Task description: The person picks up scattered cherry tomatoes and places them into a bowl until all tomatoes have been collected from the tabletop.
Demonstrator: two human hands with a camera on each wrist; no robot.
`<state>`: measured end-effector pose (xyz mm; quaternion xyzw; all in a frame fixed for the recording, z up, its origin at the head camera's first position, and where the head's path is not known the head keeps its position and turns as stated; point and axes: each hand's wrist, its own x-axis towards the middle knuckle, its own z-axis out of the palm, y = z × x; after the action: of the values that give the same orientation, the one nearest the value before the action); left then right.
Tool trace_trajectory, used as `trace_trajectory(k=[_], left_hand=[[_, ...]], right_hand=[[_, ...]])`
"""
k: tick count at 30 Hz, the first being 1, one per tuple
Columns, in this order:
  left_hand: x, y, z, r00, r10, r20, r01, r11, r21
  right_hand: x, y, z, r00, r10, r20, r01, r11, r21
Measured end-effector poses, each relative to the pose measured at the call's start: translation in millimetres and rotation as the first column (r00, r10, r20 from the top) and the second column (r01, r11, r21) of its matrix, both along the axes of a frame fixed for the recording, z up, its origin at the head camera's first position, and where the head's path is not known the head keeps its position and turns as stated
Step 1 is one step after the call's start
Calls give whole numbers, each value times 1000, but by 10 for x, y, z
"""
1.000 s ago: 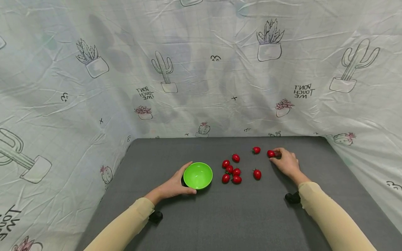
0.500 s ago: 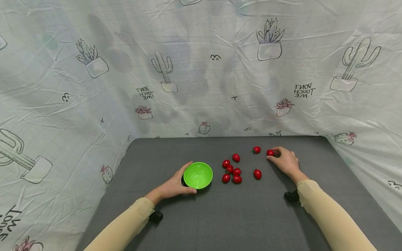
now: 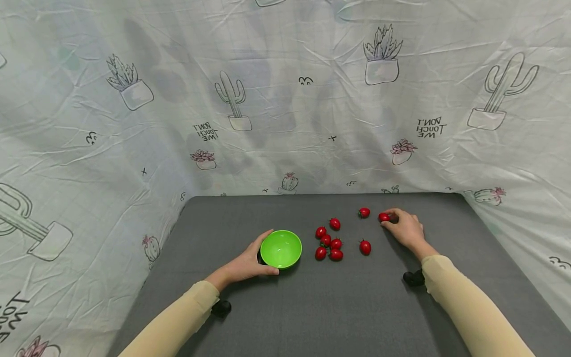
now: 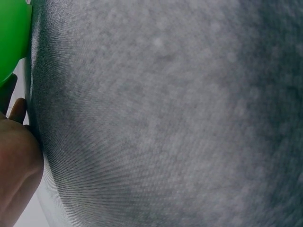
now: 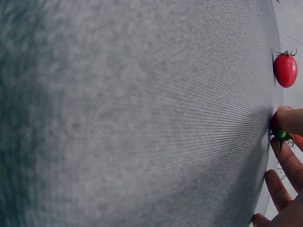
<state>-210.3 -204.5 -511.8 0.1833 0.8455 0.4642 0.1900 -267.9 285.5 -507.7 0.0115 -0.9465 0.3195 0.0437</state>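
Note:
A green bowl (image 3: 281,249) stands on the grey table (image 3: 312,307), left of middle. My left hand (image 3: 255,259) grips its left side, thumb in front and fingers behind; the left wrist view shows only a sliver of the bowl (image 4: 12,38) above that hand (image 4: 16,161). My right hand (image 3: 391,221) lies at the back right and pinches a red cherry tomato (image 3: 384,217) that sits on the table. In the right wrist view, fingertips (image 5: 289,119) cover that tomato (image 5: 279,131), and another tomato (image 5: 285,69) lies just beyond it.
Several more cherry tomatoes lie loose: a cluster (image 3: 329,244) right of the bowl, one (image 3: 365,247) nearer me and one (image 3: 364,212) by the held tomato. A cactus-print cloth (image 3: 285,99) walls in the table at the back and both sides.

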Motion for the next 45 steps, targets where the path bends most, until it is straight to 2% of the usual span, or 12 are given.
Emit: trace_trajectory(k=[11, 20, 31, 45], left_hand=[[-13, -5, -31, 1000, 6, -9, -6, 1000, 2], [-8, -6, -26, 1000, 14, -10, -14, 1000, 4], [-4, -5, 7, 1000, 17, -5, -17, 1000, 4], [-9, 4, 8, 1000, 11, 17, -11, 1000, 24]], right_hand=[[66, 32, 80, 999, 38, -15, -39, 998, -55], [90, -12, 165, 995, 79, -60, -85, 990, -112], [151, -252, 356, 984, 162, -68, -172, 969, -176], [145, -643, 428, 960, 270, -75, -280, 933, -225]])
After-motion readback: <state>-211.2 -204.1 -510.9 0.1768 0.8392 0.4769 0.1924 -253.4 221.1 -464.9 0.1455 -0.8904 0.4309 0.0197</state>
